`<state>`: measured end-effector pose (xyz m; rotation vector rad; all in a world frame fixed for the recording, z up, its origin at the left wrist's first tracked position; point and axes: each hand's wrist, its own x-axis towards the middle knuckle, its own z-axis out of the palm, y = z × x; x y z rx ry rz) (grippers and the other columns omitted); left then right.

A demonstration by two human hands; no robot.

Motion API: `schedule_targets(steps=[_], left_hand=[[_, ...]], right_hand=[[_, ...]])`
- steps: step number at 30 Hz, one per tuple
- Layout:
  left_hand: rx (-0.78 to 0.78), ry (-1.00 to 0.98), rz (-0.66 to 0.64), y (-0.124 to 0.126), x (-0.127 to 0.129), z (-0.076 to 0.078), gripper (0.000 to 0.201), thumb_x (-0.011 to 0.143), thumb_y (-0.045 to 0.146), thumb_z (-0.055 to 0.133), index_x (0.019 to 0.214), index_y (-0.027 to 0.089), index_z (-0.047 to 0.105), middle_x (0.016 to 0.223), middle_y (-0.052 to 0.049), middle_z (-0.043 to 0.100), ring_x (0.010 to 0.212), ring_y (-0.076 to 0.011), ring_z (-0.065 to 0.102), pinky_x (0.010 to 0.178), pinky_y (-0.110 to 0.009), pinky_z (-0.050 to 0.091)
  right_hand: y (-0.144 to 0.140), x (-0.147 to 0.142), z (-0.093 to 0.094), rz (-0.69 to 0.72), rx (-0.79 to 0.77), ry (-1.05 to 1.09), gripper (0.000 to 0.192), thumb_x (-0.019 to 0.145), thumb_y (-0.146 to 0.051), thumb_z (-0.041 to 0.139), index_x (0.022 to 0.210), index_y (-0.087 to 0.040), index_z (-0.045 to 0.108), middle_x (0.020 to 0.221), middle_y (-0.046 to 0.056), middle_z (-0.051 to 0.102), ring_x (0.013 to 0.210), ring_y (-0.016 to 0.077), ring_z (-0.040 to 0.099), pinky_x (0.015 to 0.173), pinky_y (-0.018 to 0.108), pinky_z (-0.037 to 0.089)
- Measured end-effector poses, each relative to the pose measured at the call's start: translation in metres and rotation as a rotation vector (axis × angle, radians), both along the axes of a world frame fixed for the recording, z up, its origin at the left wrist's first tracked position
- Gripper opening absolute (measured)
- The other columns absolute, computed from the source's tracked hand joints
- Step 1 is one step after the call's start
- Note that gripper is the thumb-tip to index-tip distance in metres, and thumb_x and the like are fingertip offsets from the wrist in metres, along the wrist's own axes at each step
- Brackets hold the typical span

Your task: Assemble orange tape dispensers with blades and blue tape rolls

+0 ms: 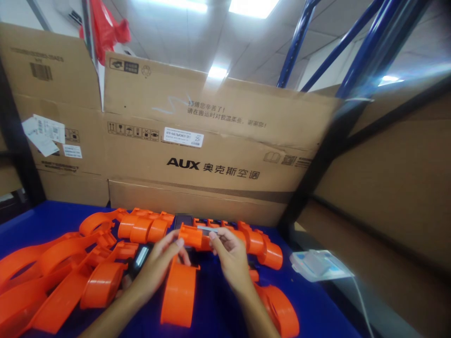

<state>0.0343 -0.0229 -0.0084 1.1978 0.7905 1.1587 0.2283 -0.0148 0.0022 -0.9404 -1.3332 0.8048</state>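
Note:
My left hand (pixel 165 253) is closed on an orange plastic part (pixel 190 236) with a ribbed, clip-like end, held above the blue surface. Between the thumb and fingers of my right hand (pixel 230 256) is a thin grey strip (pixel 206 228), lying close against the right end of that part; I cannot tell whether they touch. Directly below my hands stands a curved orange band (pixel 179 295), and its link to the held part is partly hidden. A dark device with a small light screen (pixel 141 258) lies just left of my left wrist.
Many orange curved pieces (pixel 95 284) crowd the left of the blue tabletop (pixel 211 310), with others (pixel 269 253) at the back right. A clear plastic bag (pixel 319 265) with a white cord lies on the right. Printed cardboard (pixel 141 159) walls the back; dark posts (pixel 313 155) flank it.

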Motion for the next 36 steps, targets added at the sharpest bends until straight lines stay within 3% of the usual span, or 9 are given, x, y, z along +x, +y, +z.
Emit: schedule_targets(steps=[5,9,12,19,25,30,36], left_hand=[[0.019,0.002,-0.013,0.001,0.001,-0.004,0.038,0.092,0.051,0.057,0.111,0.018,0.057,0.071,-0.001,0.069,0.054,-0.0117,0.050,0.053,-0.022,0.037],[0.053,-0.010,0.010,0.004,0.002,-0.008,0.037,0.092,0.051,0.058,0.113,0.020,0.056,0.074,0.000,0.069,0.053,-0.0106,0.048,0.054,-0.022,0.036],[0.064,-0.006,0.040,0.006,0.001,-0.009,0.039,0.093,0.051,0.057,0.117,0.020,0.056,0.075,0.000,0.069,0.055,-0.0109,0.048,0.055,-0.022,0.037],[0.048,-0.013,0.046,0.006,-0.001,-0.004,0.036,0.090,0.052,0.060,0.106,0.020,0.062,0.074,-0.001,0.069,0.059,-0.0126,0.053,0.056,-0.022,0.038],[0.021,0.028,0.014,0.007,-0.003,-0.005,0.040,0.087,0.057,0.061,0.082,0.018,0.065,0.067,-0.002,0.067,0.055,-0.0126,0.052,0.055,-0.022,0.039],[0.009,0.075,-0.016,0.004,-0.004,-0.004,0.041,0.087,0.058,0.060,0.084,0.017,0.067,0.064,-0.001,0.065,0.050,-0.0121,0.049,0.049,-0.022,0.036],[0.043,0.121,-0.026,-0.003,-0.001,0.002,0.042,0.088,0.058,0.059,0.079,0.018,0.067,0.070,-0.003,0.068,0.050,-0.0118,0.050,0.049,-0.023,0.037]], right_hand=[[0.002,-0.005,-0.004,-0.007,-0.014,0.001,0.026,0.083,-0.045,0.073,0.083,-0.019,0.069,0.070,0.001,0.065,0.061,0.0143,0.056,0.056,0.025,0.044],[0.003,-0.002,0.000,-0.120,0.030,0.021,0.029,0.080,-0.044,0.075,0.096,-0.020,0.073,0.086,0.005,0.072,0.073,0.0184,0.063,0.062,0.027,0.049],[0.003,0.003,0.002,-0.167,0.042,0.020,0.027,0.081,-0.044,0.073,0.093,-0.020,0.076,0.082,0.005,0.072,0.069,0.0181,0.062,0.058,0.027,0.048],[-0.001,0.005,0.005,-0.134,0.065,-0.026,0.020,0.083,-0.040,0.072,0.085,-0.021,0.078,0.067,0.001,0.066,0.064,0.0174,0.059,0.058,0.028,0.047],[-0.002,0.004,0.005,-0.085,0.120,-0.055,0.018,0.085,-0.037,0.071,0.082,-0.021,0.077,0.083,0.005,0.071,0.074,0.0195,0.063,0.064,0.030,0.051],[-0.003,0.002,0.005,-0.052,0.172,-0.114,0.015,0.086,-0.035,0.071,0.084,-0.022,0.078,0.089,0.007,0.072,0.085,0.0222,0.066,0.076,0.035,0.052],[-0.008,-0.002,0.008,-0.044,0.162,-0.178,0.016,0.087,-0.036,0.070,0.084,-0.023,0.079,0.089,0.007,0.071,0.084,0.0220,0.065,0.073,0.033,0.052]])
